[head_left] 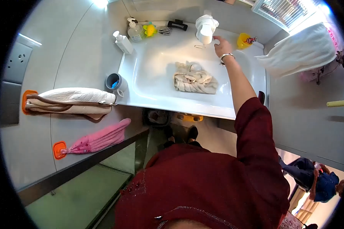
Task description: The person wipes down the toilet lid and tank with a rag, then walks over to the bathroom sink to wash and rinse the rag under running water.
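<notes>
My right hand (223,47), with a bracelet at the wrist, reaches over the white sink (149,91) to the right side of the faucet (206,30). Its thumb and forefinger are stretched out near the spout, and I see nothing held. Whether the fingertips touch the faucet, I cannot tell. A white cover or wrap sits on top of the faucet. Below, a crumpled beige cloth (195,82) lies on the sink bottom, apart from my hand. My left hand is out of view.
Pump bottles (123,42), a yellow toy (150,30), a black hair claw (177,25) and a yellow cup (243,41) line the rim. A grey mug (116,83) stands left. Towels (68,105) hang on the left wall; paper towels (302,51) hang right. Another person (325,183) is at lower right.
</notes>
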